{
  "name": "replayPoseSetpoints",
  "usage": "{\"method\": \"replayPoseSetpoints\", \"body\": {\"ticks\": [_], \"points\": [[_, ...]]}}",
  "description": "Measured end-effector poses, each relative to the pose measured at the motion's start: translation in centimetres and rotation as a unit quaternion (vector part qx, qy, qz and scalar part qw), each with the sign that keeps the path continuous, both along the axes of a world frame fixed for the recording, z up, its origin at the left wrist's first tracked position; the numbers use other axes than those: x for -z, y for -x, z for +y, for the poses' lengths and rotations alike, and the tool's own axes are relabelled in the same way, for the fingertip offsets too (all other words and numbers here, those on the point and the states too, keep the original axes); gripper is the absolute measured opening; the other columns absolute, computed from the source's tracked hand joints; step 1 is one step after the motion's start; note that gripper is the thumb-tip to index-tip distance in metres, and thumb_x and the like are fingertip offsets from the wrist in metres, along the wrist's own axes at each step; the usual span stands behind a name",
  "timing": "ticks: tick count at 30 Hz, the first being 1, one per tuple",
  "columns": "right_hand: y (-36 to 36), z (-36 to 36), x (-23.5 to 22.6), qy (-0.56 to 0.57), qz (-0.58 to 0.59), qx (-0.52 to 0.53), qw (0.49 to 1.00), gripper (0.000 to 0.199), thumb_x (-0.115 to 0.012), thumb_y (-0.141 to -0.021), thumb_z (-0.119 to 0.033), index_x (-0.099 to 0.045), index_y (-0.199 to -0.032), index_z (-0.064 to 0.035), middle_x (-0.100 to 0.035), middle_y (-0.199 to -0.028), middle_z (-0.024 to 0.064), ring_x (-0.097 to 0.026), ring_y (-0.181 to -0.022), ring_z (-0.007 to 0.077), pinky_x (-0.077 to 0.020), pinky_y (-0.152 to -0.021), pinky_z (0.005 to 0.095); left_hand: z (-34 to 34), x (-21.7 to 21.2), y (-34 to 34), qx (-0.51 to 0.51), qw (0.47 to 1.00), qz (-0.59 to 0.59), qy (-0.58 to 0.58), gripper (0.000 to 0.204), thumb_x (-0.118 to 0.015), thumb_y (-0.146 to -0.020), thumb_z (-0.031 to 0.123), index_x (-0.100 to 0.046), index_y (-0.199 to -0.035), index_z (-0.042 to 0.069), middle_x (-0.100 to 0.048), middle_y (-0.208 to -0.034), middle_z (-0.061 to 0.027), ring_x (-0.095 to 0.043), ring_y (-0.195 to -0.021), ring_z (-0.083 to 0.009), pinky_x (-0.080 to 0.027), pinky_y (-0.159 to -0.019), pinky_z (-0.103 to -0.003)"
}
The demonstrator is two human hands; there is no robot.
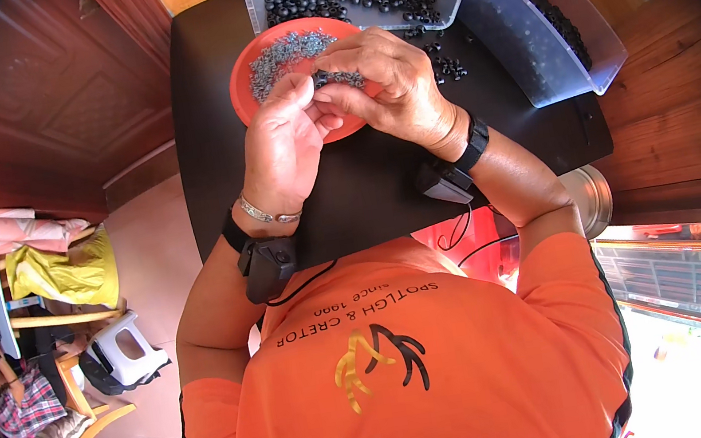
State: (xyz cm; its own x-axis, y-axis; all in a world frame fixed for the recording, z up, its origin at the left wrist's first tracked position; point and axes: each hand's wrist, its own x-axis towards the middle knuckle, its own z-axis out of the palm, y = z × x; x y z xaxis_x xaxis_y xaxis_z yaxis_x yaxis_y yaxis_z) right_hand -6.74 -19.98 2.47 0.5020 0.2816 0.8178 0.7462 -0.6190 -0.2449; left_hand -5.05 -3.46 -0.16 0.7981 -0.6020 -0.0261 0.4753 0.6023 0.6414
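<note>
Over a round orange-red plate point(241, 91), my two hands meet at the fingertips. The plate holds many tiny silvery-grey metal pieces point(291, 51). A small black part point(320, 79) shows between the fingers, mostly covered by them. My left hand point(279, 144), palm turned up, pinches it between thumb and fingers. From the right, my right hand point(395, 87) closes its thumb and forefinger on the same spot. Whether a metal piece is also in the pinch cannot be seen. Loose black round parts point(448, 69) lie on the table just right of my right hand.
Behind the plate stands a clear plastic bin point(450, 3) with many black round parts. A second clear bin point(545, 71) with black parts is at the right of the dark table point(215, 148). A white stool point(129, 349) and draped clothes point(62, 273) are at the left.
</note>
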Motion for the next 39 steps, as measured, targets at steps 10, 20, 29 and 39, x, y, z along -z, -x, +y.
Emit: {"method": "replayPoseSetpoints", "body": {"ticks": [10,20,29,39], "points": [[0.3,0.5,0.3,0.074,-0.074,0.044,0.994,0.029,-0.074,-0.071,-0.014,-0.062,-0.097,-0.0078,-0.063,-0.094,0.0073,-0.063,-0.081,0.0262,-0.0521,-0.071,0.0338,-0.1,0.1,0.3,-0.039,0.994,-0.099,-0.008,0.013,-0.045,-0.095,0.017,-0.054,-0.099,0.008,-0.057,-0.094,0.0005,-0.054,-0.088,-0.0105,-0.042,-0.079,-0.027],[0.5,0.4,-0.2,-0.074,0.071,-0.059,0.993,0.021,-0.073,-0.076,-0.010,-0.066,-0.095,-0.0037,-0.067,-0.091,0.0079,-0.064,-0.085,0.0221,-0.0503,-0.076,0.0309,0.1,-0.3,0.0,-0.031,0.995,-0.092,0.001,0.015,-0.045,-0.095,0.018,-0.055,-0.097,0.007,-0.058,-0.093,-0.0010,-0.054,-0.087,-0.0105,-0.041,-0.078,-0.027],[0.5,0.2,0.4,-0.252,0.266,-0.186,0.912,0.012,-0.062,-0.088,-0.007,-0.064,-0.097,0.0004,-0.064,-0.098,0.0097,-0.061,-0.090,0.0161,-0.0492,-0.081,0.0288,0.3,-0.3,-0.4,-0.002,0.990,-0.141,-0.032,0.018,-0.045,-0.095,0.020,-0.056,-0.094,0.005,-0.059,-0.089,-0.0031,-0.055,-0.081,-0.0122,-0.041,-0.076,-0.026],[0.6,0.2,0.5,-0.264,0.268,-0.213,0.902,0.015,-0.064,-0.087,-0.008,-0.063,-0.100,-0.0004,-0.064,-0.100,0.0091,-0.061,-0.089,0.0149,-0.0497,-0.079,0.0276,0.1,-0.7,-0.1,0.022,0.994,-0.111,-0.005,0.019,-0.045,-0.095,0.020,-0.056,-0.097,0.004,-0.060,-0.091,-0.0036,-0.056,-0.083,-0.0129,-0.043,-0.079,-0.027]]}}
